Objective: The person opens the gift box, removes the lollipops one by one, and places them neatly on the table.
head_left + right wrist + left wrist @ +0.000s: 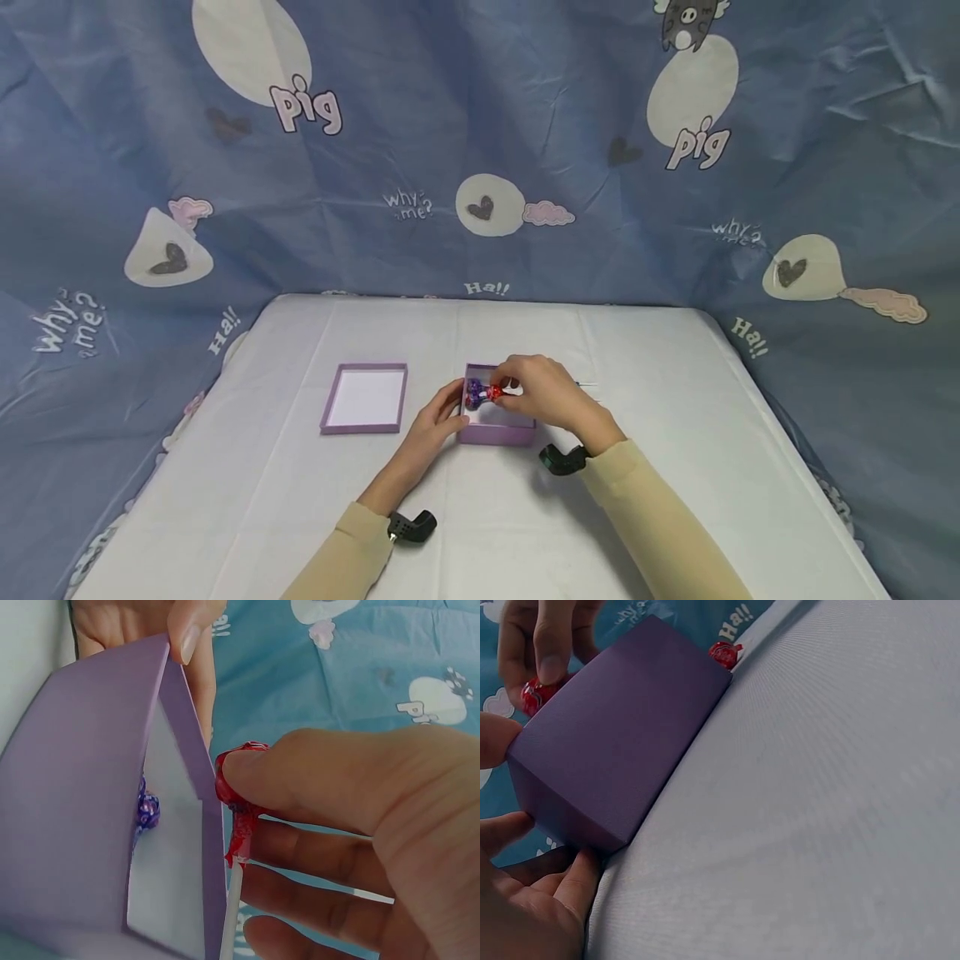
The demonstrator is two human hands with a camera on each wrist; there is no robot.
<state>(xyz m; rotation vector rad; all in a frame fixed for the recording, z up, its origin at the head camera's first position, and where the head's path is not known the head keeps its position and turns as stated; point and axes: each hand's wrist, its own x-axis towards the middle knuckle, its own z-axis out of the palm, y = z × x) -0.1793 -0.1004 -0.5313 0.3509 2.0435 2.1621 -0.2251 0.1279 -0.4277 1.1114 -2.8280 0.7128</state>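
An open purple box (497,435) stands on the table, its walls upright and its inside pale. My left hand (430,425) holds the box at its left side, the thumb at the rim near the front corner and the fingers along the outer wall. Between thumb and fingers, my right hand (546,392) pinches a red-wrapped lollipop (240,825) by its head, over the box opening. Its white stick points down in the right wrist view. Inside the box lie purple-wrapped lollipops (473,390), partly hidden by the wall in the right wrist view.
A shallow purple-rimmed square lid (323,421) lies to the left of the box on the white-covered table (247,500). Another red lollipop (724,654) is beyond the box. White sticks (588,384) show right of my right hand. Patterned blue cloth (375,242) hangs behind.
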